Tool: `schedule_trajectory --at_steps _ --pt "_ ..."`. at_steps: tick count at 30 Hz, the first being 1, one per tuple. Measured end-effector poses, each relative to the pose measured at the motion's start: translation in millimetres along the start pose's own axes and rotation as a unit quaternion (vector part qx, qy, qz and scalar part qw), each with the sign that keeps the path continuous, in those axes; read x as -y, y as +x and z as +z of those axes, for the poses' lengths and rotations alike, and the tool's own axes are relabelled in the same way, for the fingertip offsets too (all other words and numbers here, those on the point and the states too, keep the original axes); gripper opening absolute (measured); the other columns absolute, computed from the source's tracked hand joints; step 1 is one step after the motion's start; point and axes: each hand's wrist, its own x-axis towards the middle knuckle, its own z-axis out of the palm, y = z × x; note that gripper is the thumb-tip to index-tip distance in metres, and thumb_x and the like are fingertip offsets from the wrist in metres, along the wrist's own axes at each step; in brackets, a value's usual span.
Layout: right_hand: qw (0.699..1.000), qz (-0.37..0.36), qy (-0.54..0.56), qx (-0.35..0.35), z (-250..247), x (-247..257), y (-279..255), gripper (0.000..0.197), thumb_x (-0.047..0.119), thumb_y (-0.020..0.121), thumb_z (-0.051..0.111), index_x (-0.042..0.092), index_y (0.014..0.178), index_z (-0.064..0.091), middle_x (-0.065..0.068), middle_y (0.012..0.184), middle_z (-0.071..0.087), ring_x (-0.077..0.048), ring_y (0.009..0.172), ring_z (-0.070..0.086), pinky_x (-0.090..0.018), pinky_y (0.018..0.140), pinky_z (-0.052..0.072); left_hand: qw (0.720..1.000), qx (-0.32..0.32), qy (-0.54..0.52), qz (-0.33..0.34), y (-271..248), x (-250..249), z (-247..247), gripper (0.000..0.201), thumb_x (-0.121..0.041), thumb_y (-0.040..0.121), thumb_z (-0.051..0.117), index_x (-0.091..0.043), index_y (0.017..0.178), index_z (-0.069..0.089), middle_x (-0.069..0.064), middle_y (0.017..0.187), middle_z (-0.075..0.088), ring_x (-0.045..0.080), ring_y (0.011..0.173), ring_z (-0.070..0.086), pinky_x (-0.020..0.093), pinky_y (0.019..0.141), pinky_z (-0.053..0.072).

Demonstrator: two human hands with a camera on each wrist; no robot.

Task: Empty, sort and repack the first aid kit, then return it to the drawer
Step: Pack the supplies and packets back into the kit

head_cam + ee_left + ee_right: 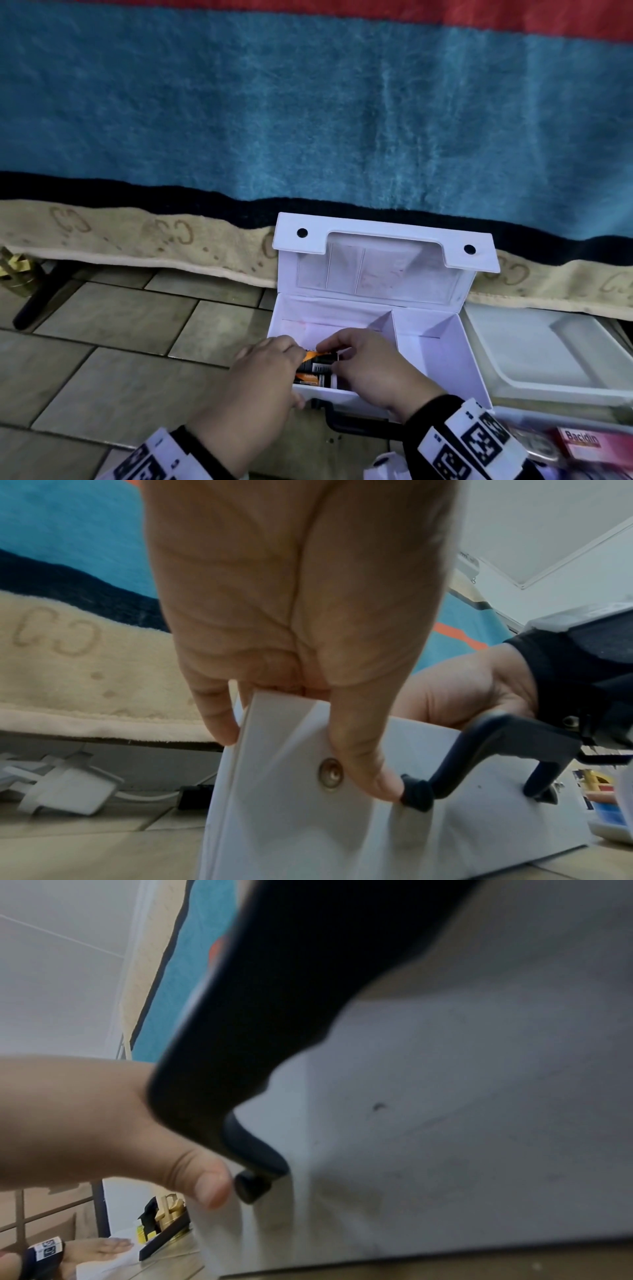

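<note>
Holding a small orange and black box (317, 368) between them, both hands are down in the big left part of the white kit (428, 346). The left hand (255, 387) has its fingers curled over the near wall of the kit, and its thumb (363, 761) presses on the outside, right next to a round metal stud (330, 773). The right hand (368, 370) bends its fingers around the other side of the small box. More of these small boxes sit just under the fingers, inside the kit.

Up past the fingertips, the lid (383, 263) stands open and leans on a blue blanket (308, 102). A black handle (486, 753) hangs on the front of the kit, below the wrists. Off to the right of the right hand lies a white tray (548, 359), and close to that wrist sits a pink box (596, 445). The kit rests on a tile floor (102, 342).
</note>
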Motion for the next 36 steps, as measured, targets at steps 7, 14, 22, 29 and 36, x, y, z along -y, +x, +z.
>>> schedule_trajectory --at_steps 7,14,22,29,36 --pt "1.000 -0.009 -0.016 -0.008 0.1 -1.5 1.9 0.026 0.004 0.086 0.056 0.029 0.089 0.063 0.010 0.076 0.057 -0.003 0.062 0.052 -0.013 0.058 0.041 1.000 -0.013 0.010 -0.003 1.0 0.9 3.3 0.047 -0.036 0.084 0.060 -0.030 0.128 0.045 -0.014 0.127 0.043 0.007 0.123 0.039 0.023 0.099 0.027" --pt "0.989 -0.027 -0.134 -0.059 4.5 6.6 -3.8 0.025 0.015 0.088 0.054 0.026 0.109 0.060 0.001 0.118 0.058 -0.013 0.103 0.057 -0.018 0.080 0.042 1.000 -0.015 0.020 -0.003 1.4 -0.4 3.9 0.045 -0.038 0.084 0.060 -0.030 0.127 0.047 -0.014 0.126 0.044 0.007 0.122 0.041 0.022 0.098 0.027" --pt "0.973 -0.118 -0.054 -0.191 -56.2 29.6 -85.0 0.015 0.028 0.090 0.057 0.033 0.102 0.063 0.013 0.114 0.054 -0.004 0.089 0.056 -0.007 0.064 0.039 0.995 -0.056 0.071 0.049 -1.1 -25.8 -10.8 0.055 -0.056 0.032 0.081 -0.030 0.079 0.067 -0.014 0.078 0.064 0.008 0.071 0.067 0.030 0.066 0.052" --pt "0.915 -0.055 0.051 -0.397 -130.3 -36.8 -183.2 0.012 0.019 0.082 0.067 0.030 0.082 0.069 0.011 0.086 0.071 0.002 0.082 0.063 -0.004 0.066 0.041 0.971 -0.080 0.027 0.225 0.2 -116.5 -17.9 0.044 -0.058 0.063 0.041 -0.032 0.088 0.067 -0.017 0.083 0.062 0.006 0.076 0.065 0.022 0.077 0.042" --pt "0.868 0.062 0.123 -0.478 -130.7 -104.5 -249.9 0.016 0.005 0.083 0.067 0.020 0.078 0.070 0.009 0.075 0.074 -0.009 0.064 0.064 -0.021 0.062 0.047 0.888 0.100 0.066 0.444 2.0 -182.4 14.2 0.044 -0.043 0.083 0.059 -0.031 0.124 0.048 -0.009 0.125 0.041 0.012 0.122 0.035 0.030 0.102 0.029"
